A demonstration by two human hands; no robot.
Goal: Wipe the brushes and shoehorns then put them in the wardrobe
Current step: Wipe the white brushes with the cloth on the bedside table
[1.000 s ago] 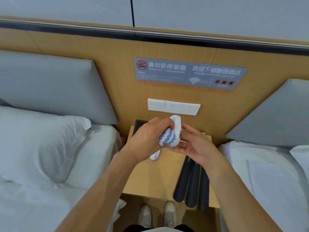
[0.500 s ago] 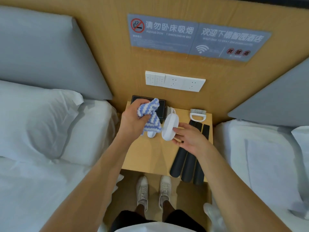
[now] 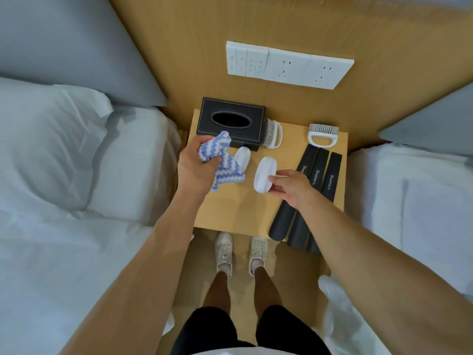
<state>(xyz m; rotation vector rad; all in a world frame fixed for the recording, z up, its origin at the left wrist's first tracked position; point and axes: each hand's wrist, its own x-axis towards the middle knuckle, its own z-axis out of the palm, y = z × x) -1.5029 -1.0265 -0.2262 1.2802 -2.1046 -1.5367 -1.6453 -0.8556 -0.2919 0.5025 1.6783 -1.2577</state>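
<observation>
My left hand (image 3: 195,165) grips a blue-and-white striped cloth (image 3: 220,162) over the left side of the wooden nightstand (image 3: 235,208). My right hand (image 3: 289,187) pinches the near end of a white oval brush (image 3: 265,175) that lies on or just above the tabletop. A second white oval brush (image 3: 243,157) lies partly under the cloth. Two grey-bristled brushes with white loop handles are further back: one (image 3: 273,135) beside the tissue box, one (image 3: 323,135) at the back right. Three black shoehorns (image 3: 307,198) lie side by side on the right, overhanging the front edge.
A black tissue box (image 3: 230,126) stands at the nightstand's back left. A white socket panel (image 3: 289,65) is on the wooden headboard wall. Beds with white linen flank the nightstand, left (image 3: 76,175) and right (image 3: 414,201). My feet in white shoes (image 3: 240,252) stand just before it.
My hands have parted: the cloth came off the white brush and moved left, and my right hand lowered the brush to the nightstand. The view has tilted downward.
</observation>
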